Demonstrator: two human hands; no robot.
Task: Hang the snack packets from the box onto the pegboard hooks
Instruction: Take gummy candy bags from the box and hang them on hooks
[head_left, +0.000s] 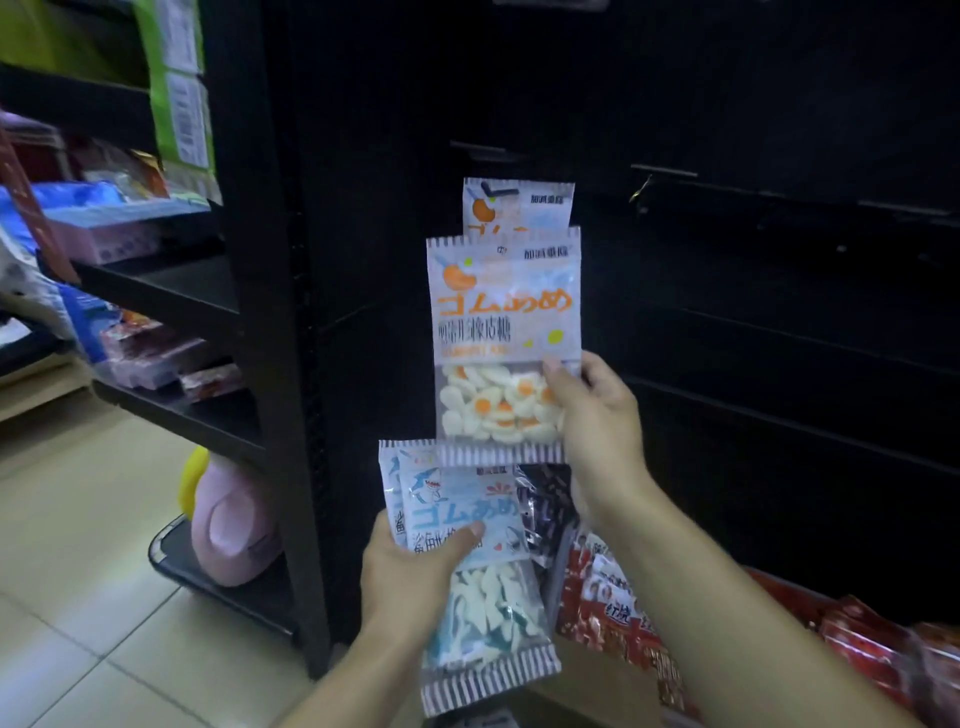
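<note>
Two hands were busy. Our right hand (597, 415) pinched the egg-gummy packet (504, 343) against the pegboard (753, 312) — our left hand (410, 577) gripped shark-gummy packets (467, 561).

Behind the upper edge of the clear egg-gummy packet with orange lettering (503, 332), pinched at its right edge by the right hand (597, 415), a second matching orange-printed packet (517, 205) showed only its top strip, and the dark metal hook (496, 193) carrying it was mostly lost against the black pegboard panel (753, 270). Below that grip, the left hand (410, 577) covered the left middle of the blue shark-gummy packet (478, 561), which hid all but a sliver of another blue packet (388, 483) behind it. Right of both grips, the red printed snack packets (618, 613) were blurred, their text unreadable, and ran off the frame's right edge.
</note>
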